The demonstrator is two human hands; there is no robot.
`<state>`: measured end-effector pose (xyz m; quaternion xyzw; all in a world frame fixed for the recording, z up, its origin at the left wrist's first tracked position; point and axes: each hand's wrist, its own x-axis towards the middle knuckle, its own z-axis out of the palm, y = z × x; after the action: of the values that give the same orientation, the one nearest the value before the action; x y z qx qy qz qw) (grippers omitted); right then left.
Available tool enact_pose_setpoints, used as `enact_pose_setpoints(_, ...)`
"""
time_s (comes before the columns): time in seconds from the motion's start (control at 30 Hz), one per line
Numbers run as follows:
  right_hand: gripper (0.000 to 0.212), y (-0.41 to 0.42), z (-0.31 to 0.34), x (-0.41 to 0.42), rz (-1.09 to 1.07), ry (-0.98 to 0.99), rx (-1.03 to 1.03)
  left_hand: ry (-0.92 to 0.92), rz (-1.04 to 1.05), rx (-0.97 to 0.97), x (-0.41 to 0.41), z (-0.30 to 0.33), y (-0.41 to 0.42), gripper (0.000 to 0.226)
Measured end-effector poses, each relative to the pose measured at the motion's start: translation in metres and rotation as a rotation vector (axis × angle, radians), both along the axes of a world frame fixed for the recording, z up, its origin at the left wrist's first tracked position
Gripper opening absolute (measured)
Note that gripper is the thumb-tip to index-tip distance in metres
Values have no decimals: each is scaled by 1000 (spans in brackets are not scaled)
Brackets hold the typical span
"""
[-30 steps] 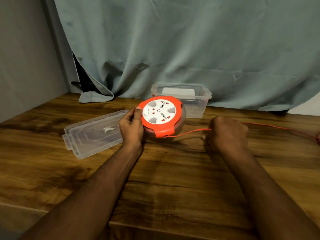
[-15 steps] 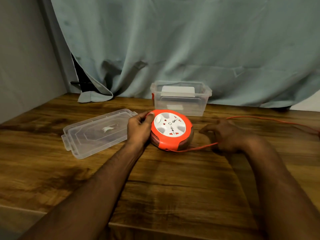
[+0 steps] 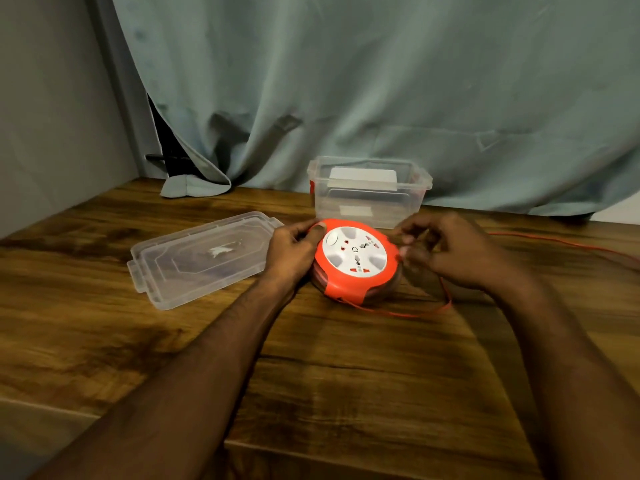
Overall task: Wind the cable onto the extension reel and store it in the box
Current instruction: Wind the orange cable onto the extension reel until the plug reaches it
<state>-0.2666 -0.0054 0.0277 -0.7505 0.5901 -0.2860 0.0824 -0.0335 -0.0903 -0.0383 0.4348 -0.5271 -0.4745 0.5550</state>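
1. The round orange extension reel with a white socket face [image 3: 355,259] lay flat on the dark wood-grain tabletop [image 3: 346,375], just in front of the clear plastic storage box [image 3: 370,191], not in it.
2. My left hand [image 3: 292,251] gripped the reel's left rim, thumb pressed on the orange top edge and the fingers curled round the side.
3. My right hand [image 3: 450,252] sat at the reel's right edge, fingers curled, the fingertips [image 3: 405,251] pinching the thin orange cable [image 3: 415,311] right against the rim (the pinch itself was a bit blurred).
4. From the reel's near side the cable ran out in a loose loop across the tabletop, curving under my right wrist; another stretch trailed off to the right edge of view, well apart from the reel.
5. Wound turns showed dark in the groove under the orange top.
6. The box stood open near the back of the tabletop, against the grey-green curtain [image 3: 381,98], with something flat and white inside it; I could not tell what.
7. The clear plastic lid [image 3: 204,258] lay flat to the left of the reel, just beside my left hand.
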Motion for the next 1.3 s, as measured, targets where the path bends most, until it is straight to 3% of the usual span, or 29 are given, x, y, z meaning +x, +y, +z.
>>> enact_pose_setpoints(0.03,29,-3,-1,11,70,-7,-22,-27,-14,-9,0,0,1,30)
enact_pose_setpoints(0.23,47,-17,6,55,242,269,59,-126,-90,-77,1,-4,0,52)
enact_pose_setpoints(0.33,60,-18,13,47,200,311,125,-90,-96,-81,0,-4,-2,48)
enact_pose_setpoints(0.43,55,-17,11,35,125,300,130,-60,-84,-74,-2,-5,-3,46)
enact_pose_setpoints(0.57,53,-11,13,33,98,323,79,-26,-84,-94,-4,-5,-3,20)
enact_pose_setpoints(0.77,52,-7,16,37,33,354,27,-1,-64,-84,-4,-3,1,33)
enact_pose_setpoints(0.9,54,-6,16,37,27,282,19,-2,-53,-72,-3,-1,2,32)
enact_pose_setpoints(1.03,54,-6,12,40,45,359,94,-9,-54,-74,-3,-2,3,32)
enact_pose_setpoints(1.3,54,0,13,46,-45,370,33,8,-56,-77,-4,-3,2,34)
